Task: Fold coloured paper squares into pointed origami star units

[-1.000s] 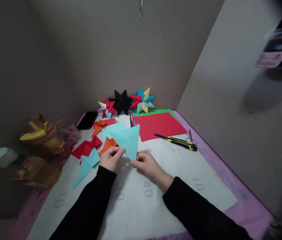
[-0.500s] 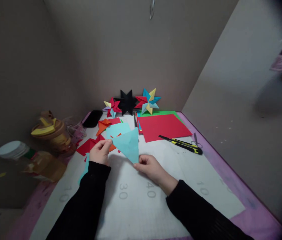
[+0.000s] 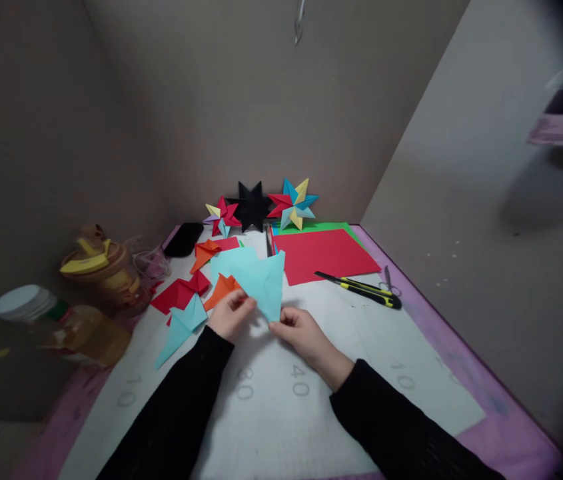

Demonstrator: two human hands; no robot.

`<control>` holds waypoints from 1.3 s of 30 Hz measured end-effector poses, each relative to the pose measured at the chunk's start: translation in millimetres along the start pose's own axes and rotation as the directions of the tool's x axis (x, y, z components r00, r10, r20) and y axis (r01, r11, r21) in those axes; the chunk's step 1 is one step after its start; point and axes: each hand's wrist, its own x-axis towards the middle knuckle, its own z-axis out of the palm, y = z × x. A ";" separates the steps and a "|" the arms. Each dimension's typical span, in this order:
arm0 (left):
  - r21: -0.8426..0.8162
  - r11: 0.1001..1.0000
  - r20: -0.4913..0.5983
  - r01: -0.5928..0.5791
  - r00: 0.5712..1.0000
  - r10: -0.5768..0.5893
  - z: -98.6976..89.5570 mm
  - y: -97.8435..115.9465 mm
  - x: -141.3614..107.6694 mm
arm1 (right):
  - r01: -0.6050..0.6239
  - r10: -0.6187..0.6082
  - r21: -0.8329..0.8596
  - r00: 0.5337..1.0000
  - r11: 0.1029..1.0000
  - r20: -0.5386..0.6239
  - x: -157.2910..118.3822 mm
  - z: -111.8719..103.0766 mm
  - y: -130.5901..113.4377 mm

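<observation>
A light blue folded paper piece (image 3: 267, 285) is held up in front of me, its narrow end pointing down. My right hand (image 3: 302, 333) pinches its lower tip between thumb and fingers. At its lower left edge my left hand (image 3: 231, 313) is closed, thumb and fingers together against the paper. Behind it lies a flat light blue sheet (image 3: 228, 257). An orange folded piece (image 3: 220, 291) sits just beyond my left hand. To the left lie another light blue folded piece (image 3: 181, 327) and a red folded paper (image 3: 176, 293).
A yellow-black utility knife (image 3: 361, 291) and scissors (image 3: 388, 280) lie right, by red sheets (image 3: 326, 253). Paper stars, one black (image 3: 252, 207), lean on the back wall. A phone (image 3: 184, 239), a lidded cup (image 3: 101, 263) and a bottle (image 3: 71, 327) are left.
My left hand has moved right and down from the paper's left corner to its lower edge. The light blue piece has turned a little; my right hand keeps its tip.
</observation>
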 end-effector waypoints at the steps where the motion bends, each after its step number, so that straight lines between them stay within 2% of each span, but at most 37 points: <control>1: 0.010 1.000 0.100 0.018 0.995 -0.019 5.9 -3.7 -3.2 | 0.009 -0.009 -0.002 1.000 1.000 0.011 -0.1 0.5 0.2; 3: 0.023 0.999 0.157 0.039 0.987 -0.043 14.2 -9.7 -8.2 | 0.016 -0.015 -0.019 0.999 1.000 0.033 -0.2 1.9 0.8; 6: 0.085 0.996 0.067 0.036 0.997 -0.042 18.4 -15.4 -11.2 | 0.032 -0.031 -0.013 0.998 0.999 0.055 0.2 4.1 2.6; 10: 0.149 0.989 0.025 0.022 0.999 -0.026 18.3 -17.5 -11.2 | 0.076 -0.076 -0.007 0.997 0.997 0.030 0.7 4.3 3.5; 13: 0.205 0.979 -0.033 0.016 0.999 -0.010 13.8 -15.0 -9.4 | 0.046 -0.045 -0.051 0.999 0.998 0.023 -0.4 2.9 1.6; 17: 0.284 0.959 -0.170 0.021 0.985 0.029 -3.5 -9.6 0.3 | 0.054 -0.052 -0.088 0.998 0.995 0.020 -2.5 2.6 -0.6; 21: 0.047 0.998 -0.239 0.039 0.971 -0.027 -19.6 -3.2 10.9 | 0.049 -0.046 -0.107 0.998 0.993 0.031 -3.8 3.9 -1.1; 24: -0.119 0.992 -0.267 0.044 0.961 -0.074 -24.4 3.2 13.1 | 0.050 -0.046 -0.109 0.998 0.993 0.038 -4.9 4.3 -2.2; 28: -0.256 0.967 -0.308 0.012 0.947 -0.093 -29.2 11.3 14.2 | 0.049 -0.045 -0.105 0.998 0.993 0.042 -6.1 3.8 -3.4; 32: -0.358 0.931 -0.423 -0.070 0.901 -0.095 -30.5 12.8 15.7 | 0.063 -0.063 -0.087 0.998 0.994 0.005 -4.4 2.4 -2.4; 34: -0.290 0.956 -0.351 -0.045 0.934 -0.063 -23.5 9.0 13.0 | 0.073 -0.075 -0.064 0.997 0.995 -0.028 -2.7 1.8 -1.5; 36: -0.159 0.987 -0.176 0.010 0.984 -0.038 -10.4 2.4 6.8 | 0.079 -0.081 -0.049 0.996 0.996 -0.037 -1.2 1.6 -0.4; 39: -0.049 0.997 -0.007 0.054 0.999 -0.054 12.6 -10.0 -5.1 | 0.101 -0.102 -0.058 0.995 0.993 -0.016 0.3 2.7 2.3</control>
